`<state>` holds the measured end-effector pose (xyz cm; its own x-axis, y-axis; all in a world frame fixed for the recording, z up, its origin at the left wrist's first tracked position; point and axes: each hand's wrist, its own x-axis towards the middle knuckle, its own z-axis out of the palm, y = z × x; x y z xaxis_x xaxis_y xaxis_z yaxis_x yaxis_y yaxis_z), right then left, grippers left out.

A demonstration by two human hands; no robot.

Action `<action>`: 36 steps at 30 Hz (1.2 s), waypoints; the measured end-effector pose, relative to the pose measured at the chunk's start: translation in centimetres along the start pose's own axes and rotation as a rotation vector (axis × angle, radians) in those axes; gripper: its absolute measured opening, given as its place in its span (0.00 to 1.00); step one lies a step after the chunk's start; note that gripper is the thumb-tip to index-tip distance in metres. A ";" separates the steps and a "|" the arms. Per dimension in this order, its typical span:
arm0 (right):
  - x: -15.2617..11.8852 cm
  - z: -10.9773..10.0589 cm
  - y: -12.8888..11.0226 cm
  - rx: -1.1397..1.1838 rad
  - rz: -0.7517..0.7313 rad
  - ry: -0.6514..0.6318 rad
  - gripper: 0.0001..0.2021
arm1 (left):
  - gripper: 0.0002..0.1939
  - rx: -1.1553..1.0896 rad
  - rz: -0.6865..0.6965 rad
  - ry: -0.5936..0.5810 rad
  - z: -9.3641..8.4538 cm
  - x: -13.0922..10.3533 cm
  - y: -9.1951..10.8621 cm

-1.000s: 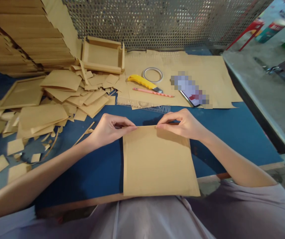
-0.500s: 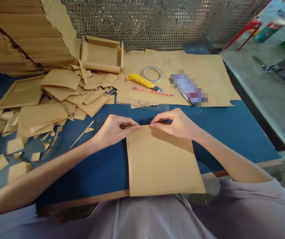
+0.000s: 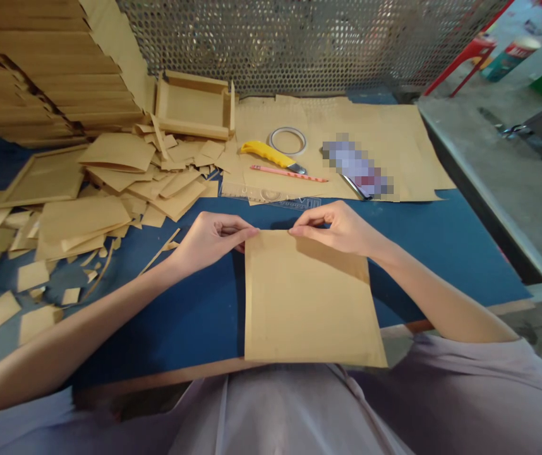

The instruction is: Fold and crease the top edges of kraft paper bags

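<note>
A brown sheet of kraft cardboard [image 3: 311,303] lies on the blue table before me, its near edge reaching past the table's front. My left hand [image 3: 218,239] pinches its far edge near the left corner. Farther right along that same edge, my right hand [image 3: 340,229] pinches it between thumb and fingers. Just beyond my hands lies a clear plastic ruler [image 3: 271,195]. Behind it are a pink pencil [image 3: 290,174], a yellow utility knife [image 3: 271,153] and a roll of tape [image 3: 288,140].
Cardboard scraps [image 3: 84,221] litter the table's left side, with a shallow cardboard tray [image 3: 195,104] behind them. A tall cardboard stack [image 3: 38,63] stands at the back left. A perforated metal panel [image 3: 275,47] borders the back. A blurred-out item [image 3: 359,165] lies on the flat cardboard [image 3: 403,139].
My left hand has slid left along the far edge toward the corner, so the hands are farther apart. The sheet has shifted slightly away from me.
</note>
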<state>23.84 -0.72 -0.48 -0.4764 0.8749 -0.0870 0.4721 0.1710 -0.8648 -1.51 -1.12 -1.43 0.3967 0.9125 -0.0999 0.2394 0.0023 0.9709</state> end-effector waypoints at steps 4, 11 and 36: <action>0.2 0.4 0.3 -0.148 -0.119 0.035 0.11 | 0.11 0.109 0.052 -0.002 -0.1 -0.2 0.0; 1.2 1.3 1.6 -0.448 -0.493 0.077 0.07 | 0.08 0.752 0.597 0.133 -0.5 -0.7 -0.6; -3.6 1.2 3.1 -0.704 -0.484 0.050 0.23 | 0.13 1.214 0.899 -0.027 2.0 -2.5 -1.0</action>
<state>26.10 -3.85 -3.41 -0.7187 0.6493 0.2488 0.5840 0.7579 -0.2909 -1.02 -4.24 -2.54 0.8176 0.4188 0.3952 0.4753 -0.8782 -0.0526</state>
